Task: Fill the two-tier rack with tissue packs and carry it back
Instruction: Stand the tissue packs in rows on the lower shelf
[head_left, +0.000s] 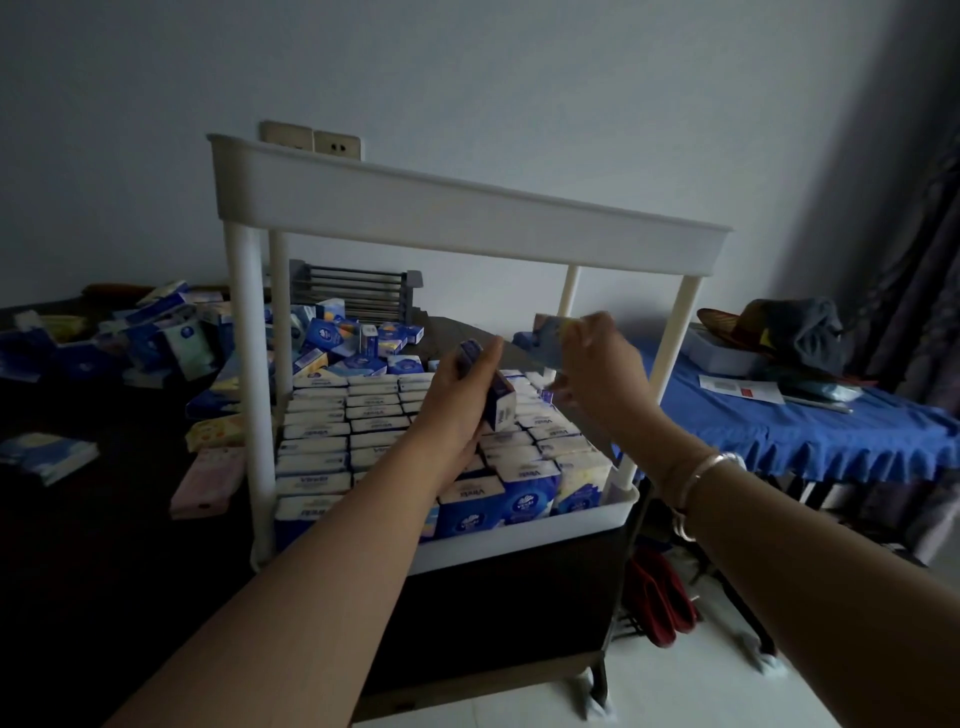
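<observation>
The two-tier rack (467, 208) stands on a dark table (104, 545), its lower tier packed with rows of tissue packs (332, 431) set on edge so more fit. The left hand (457, 405) reaches in between the rack's tiers, fingers curled round a blue tissue pack (496, 400), tilted above the rows, likely to slot it into a gap. The right hand (597, 364), forearm raised by the rack's right posts, is blurred; it seems to pinch another pack (548, 332). Loose packs (171, 338) lie heaped left of and behind the rack. Whether its upper tier holds anything cannot be seen.
</observation>
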